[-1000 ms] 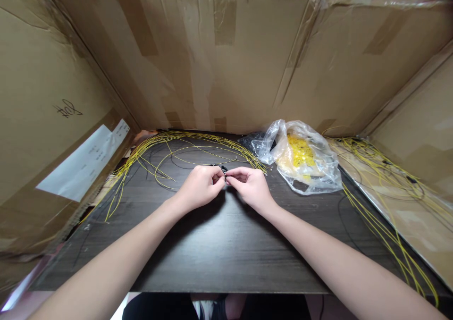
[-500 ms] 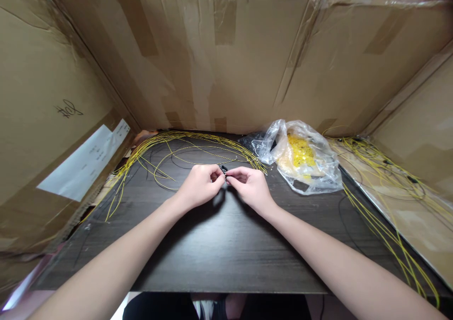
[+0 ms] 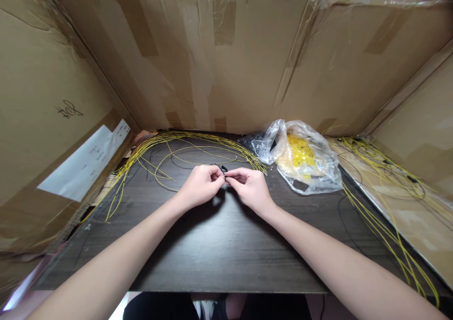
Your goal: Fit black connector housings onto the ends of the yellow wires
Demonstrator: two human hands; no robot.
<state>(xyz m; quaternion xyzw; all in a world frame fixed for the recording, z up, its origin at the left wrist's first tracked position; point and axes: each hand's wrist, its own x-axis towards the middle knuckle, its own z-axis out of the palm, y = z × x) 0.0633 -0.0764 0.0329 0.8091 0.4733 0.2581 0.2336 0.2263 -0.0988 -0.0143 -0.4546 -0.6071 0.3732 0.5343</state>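
Observation:
My left hand [image 3: 201,182] and my right hand [image 3: 250,188] meet fingertip to fingertip over the middle of the dark table. Between them is a small black part [image 3: 223,169], mostly covered by the fingers, so its kind does not show. Thumb and forefinger of each hand are pinched together on it. Just behind the hands lies a bundle of thin yellow cables [image 3: 198,136], curving from the left edge to the bag; one loop passes close behind my left hand.
A clear plastic bag [image 3: 318,176] with small yellow pieces [image 3: 300,150] stands at the back right. More yellow cables [image 3: 396,244] run down the right side over a cardboard sheet [image 3: 421,221]. Cardboard walls [image 3: 219,65] enclose the dark table [image 3: 226,258] at back and sides.
Both hands stay almost in place, still pinching. A little more of the black part shows above the left fingers.

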